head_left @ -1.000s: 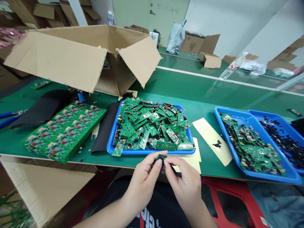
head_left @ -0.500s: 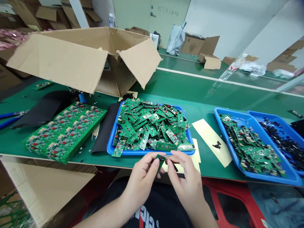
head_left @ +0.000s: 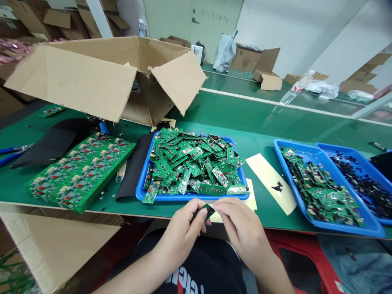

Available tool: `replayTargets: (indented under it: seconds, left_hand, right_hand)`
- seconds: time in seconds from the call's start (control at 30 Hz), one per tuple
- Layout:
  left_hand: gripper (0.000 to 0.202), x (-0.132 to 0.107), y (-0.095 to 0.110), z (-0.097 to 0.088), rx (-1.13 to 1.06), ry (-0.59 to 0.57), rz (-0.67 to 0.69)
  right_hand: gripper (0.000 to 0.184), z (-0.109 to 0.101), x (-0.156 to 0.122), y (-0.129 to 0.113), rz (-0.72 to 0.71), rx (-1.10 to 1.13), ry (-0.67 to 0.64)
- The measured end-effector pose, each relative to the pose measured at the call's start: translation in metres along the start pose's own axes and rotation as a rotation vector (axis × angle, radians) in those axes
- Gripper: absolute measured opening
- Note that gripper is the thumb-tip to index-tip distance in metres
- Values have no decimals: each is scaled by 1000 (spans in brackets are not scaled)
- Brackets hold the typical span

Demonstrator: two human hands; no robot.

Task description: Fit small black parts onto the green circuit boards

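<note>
Beyond the green workbench (head_left: 257, 143) stand a pale door (head_left: 211, 36) and a white wall (head_left: 275, 24); on the bench sits a blue tray (head_left: 171, 197) heaped with loose circuit boards; left of that tray lie a black sheet (head_left: 131, 175) and stacked board panels (head_left: 82, 171), behind it to the left an open carton (head_left: 76, 77), to its right a cream paper strip (head_left: 266, 179); just in front of it the left hand (head_left: 186, 228) pinches a small green board (head_left: 210, 210), the right hand's (head_left: 241, 228) fingertips bunched by the board's end, whether gripping anything I cannot tell
</note>
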State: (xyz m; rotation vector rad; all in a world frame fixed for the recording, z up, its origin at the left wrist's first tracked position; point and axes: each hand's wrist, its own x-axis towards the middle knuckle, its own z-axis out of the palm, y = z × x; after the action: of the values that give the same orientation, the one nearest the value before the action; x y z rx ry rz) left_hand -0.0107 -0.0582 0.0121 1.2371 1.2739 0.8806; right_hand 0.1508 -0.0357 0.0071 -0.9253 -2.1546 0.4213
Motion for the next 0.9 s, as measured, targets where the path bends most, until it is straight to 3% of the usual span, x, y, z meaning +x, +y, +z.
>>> replayTargets:
  seconds: [0.1, 0.3, 0.4, 0.5, 0.67, 0.73, 0.9]
  left_hand:
    - [23, 0, 2, -2, 67, -65, 15]
    - [21, 4, 8, -8, 129, -161, 24]
    - [21, 5, 7, -5, 173, -199, 23]
    - [23, 4, 2, -1, 199, -168, 59]
    - [28, 5, -5, -5, 235, 23, 195]
    - [34, 5, -7, -8, 233, 19, 272]
    - [44, 4, -17, -12, 290, 40, 416]
  right_hand:
    - [22, -3, 1, 1, -40, -23, -24]
    - [22, 2, 4, 2, -110, -93, 64]
    - [38, 5, 5, 6, -52, 17, 118]
    - [49, 6, 3, 10, 70, 204, 197]
    - [20, 11, -9, 10, 394, 397, 250]
    - [23, 16, -12, 6, 498, 606, 191]
    - [54, 25, -8, -10, 783, 1283, -57]
